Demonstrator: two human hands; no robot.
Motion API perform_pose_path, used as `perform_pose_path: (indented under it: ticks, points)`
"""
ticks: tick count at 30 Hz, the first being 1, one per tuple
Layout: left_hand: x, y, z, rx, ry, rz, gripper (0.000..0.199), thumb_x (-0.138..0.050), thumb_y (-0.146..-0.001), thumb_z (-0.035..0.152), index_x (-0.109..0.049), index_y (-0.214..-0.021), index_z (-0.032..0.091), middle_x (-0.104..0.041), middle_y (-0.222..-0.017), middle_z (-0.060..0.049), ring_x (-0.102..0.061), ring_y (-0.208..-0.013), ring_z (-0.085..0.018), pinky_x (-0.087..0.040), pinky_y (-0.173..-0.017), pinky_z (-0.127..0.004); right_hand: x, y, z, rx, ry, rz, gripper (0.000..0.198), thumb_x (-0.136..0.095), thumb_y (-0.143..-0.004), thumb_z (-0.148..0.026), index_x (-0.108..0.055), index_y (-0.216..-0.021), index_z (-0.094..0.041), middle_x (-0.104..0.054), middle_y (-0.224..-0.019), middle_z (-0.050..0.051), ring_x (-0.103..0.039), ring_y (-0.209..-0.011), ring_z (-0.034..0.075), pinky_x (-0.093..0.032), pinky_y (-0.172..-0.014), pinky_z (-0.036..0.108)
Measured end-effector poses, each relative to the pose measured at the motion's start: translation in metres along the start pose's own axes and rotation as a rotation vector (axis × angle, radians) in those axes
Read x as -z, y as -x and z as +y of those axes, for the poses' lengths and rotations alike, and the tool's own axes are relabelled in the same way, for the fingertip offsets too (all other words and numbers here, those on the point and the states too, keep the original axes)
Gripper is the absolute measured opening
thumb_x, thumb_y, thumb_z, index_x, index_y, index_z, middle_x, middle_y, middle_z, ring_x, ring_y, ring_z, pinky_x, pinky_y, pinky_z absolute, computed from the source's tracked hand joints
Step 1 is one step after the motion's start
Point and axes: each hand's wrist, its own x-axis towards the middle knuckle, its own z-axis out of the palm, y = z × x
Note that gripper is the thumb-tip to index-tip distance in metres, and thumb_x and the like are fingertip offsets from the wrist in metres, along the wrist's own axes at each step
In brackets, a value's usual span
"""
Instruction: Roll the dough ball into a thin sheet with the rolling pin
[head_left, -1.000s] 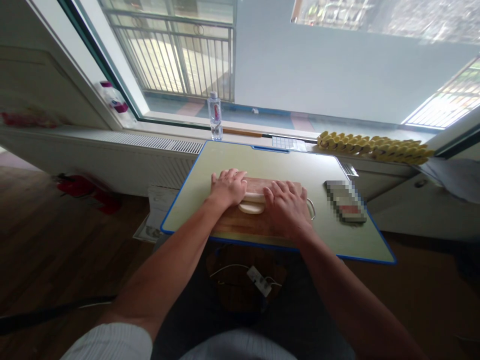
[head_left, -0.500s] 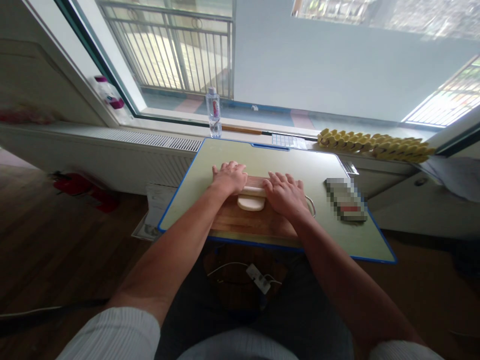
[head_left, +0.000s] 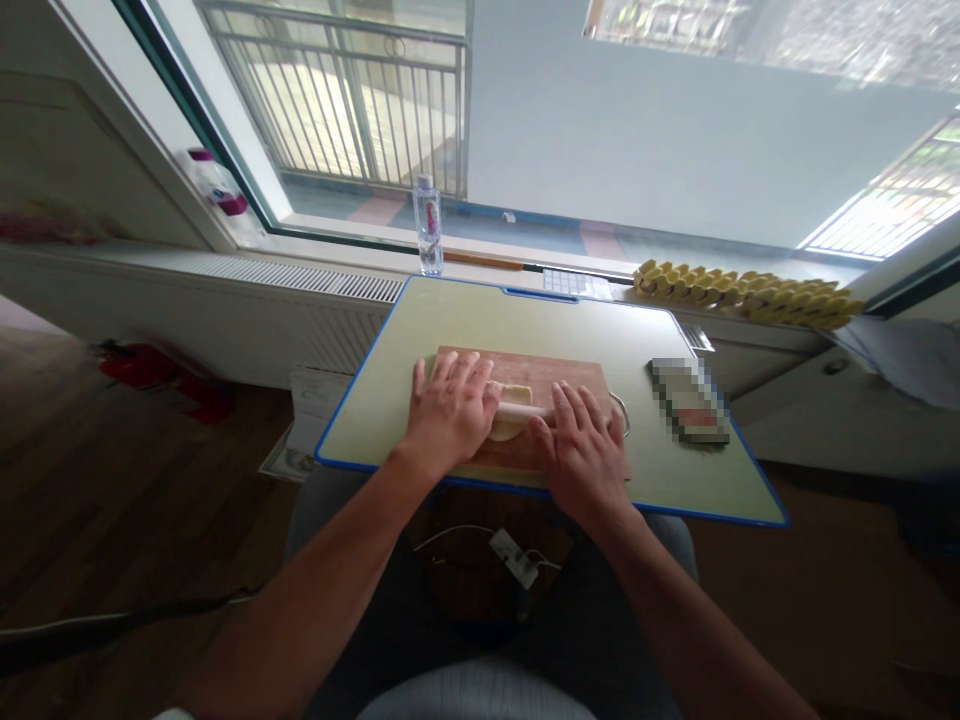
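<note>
Fingers point(head_left: 463, 369) w/ pin point(head_left: 523, 412) atop dough point(head_left: 516, 393)

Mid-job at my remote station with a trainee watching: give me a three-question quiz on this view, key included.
1. True or false: the rolling pin lies across the pale dough, which shows on both sides of it.
2. What stands upright just beyond the far left corner of the table?
3. Fill in: the metal handle of the wooden board is nearer the person's ____ grip.

Key: 1. True. 2. A clear bottle. 3. Right.
</note>
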Motion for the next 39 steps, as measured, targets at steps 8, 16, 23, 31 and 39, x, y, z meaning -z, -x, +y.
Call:
perform_pose_path:
  ticks: [8, 16, 23, 31, 39]
  points:
    - [0.001, 0.042, 0.004, 0.019, 0.007, -0.042, 0.063, -0.029, -0.110, 0.050, -0.038, -0.169, 0.031, -0.040, -0.174, -0.004, -0.032, -0.163, -0.031, -0.020, -0.134, -0.061, 0.000, 0.045, -0.004, 0.042, 0.002, 0.042, 0.063, -0.035, -0.112, -0.046, -0.039, -0.169, -0.019, -0.043, -0.171, 0.014, -0.030, -0.162, 0.034, -0.015, -0.131, 0.059]
    - [-0.002, 0.047, 0.003, 0.002, 0.004, -0.013, 0.064, -0.028, -0.111, 0.049, -0.037, -0.170, 0.027, -0.038, -0.175, -0.006, -0.032, -0.163, -0.030, -0.019, -0.134, -0.061, -0.007, 0.053, -0.006, 0.044, -0.012, 0.092, 0.064, -0.033, -0.113, -0.048, -0.039, -0.168, -0.015, -0.043, -0.170, 0.015, -0.029, -0.163, 0.032, -0.010, -0.132, 0.057]
    - [-0.002, 0.038, 0.003, 0.015, 0.020, -0.034, 0.063, -0.028, -0.111, 0.049, -0.041, -0.168, 0.025, -0.042, -0.173, -0.006, -0.035, -0.162, -0.030, -0.021, -0.134, -0.060, -0.007, 0.040, -0.004, 0.034, 0.013, 0.073, 0.064, -0.032, -0.113, -0.049, -0.040, -0.167, -0.017, -0.043, -0.171, 0.014, -0.028, -0.163, 0.032, -0.007, -0.131, 0.059]
    - [-0.001, 0.017, 0.002, 0.039, 0.035, -0.027, 0.061, -0.026, -0.111, 0.049, -0.049, -0.163, 0.027, -0.047, -0.170, -0.004, -0.038, -0.159, -0.030, -0.022, -0.133, -0.061, -0.002, 0.006, -0.007, 0.003, -0.006, 0.048, 0.062, -0.029, -0.113, -0.051, -0.051, -0.160, -0.015, -0.049, -0.167, 0.014, -0.035, -0.158, 0.032, -0.007, -0.130, 0.063]
    - [-0.011, -0.014, -0.005, 0.048, 0.015, 0.002, 0.058, -0.031, -0.108, 0.044, -0.054, -0.160, 0.030, -0.055, -0.165, -0.005, -0.043, -0.155, -0.033, -0.022, -0.131, -0.065, 0.003, -0.027, -0.010, -0.033, 0.033, -0.049, 0.064, -0.025, -0.114, -0.051, -0.053, -0.158, -0.015, -0.049, -0.166, 0.015, -0.036, -0.157, 0.033, -0.011, -0.129, 0.066]
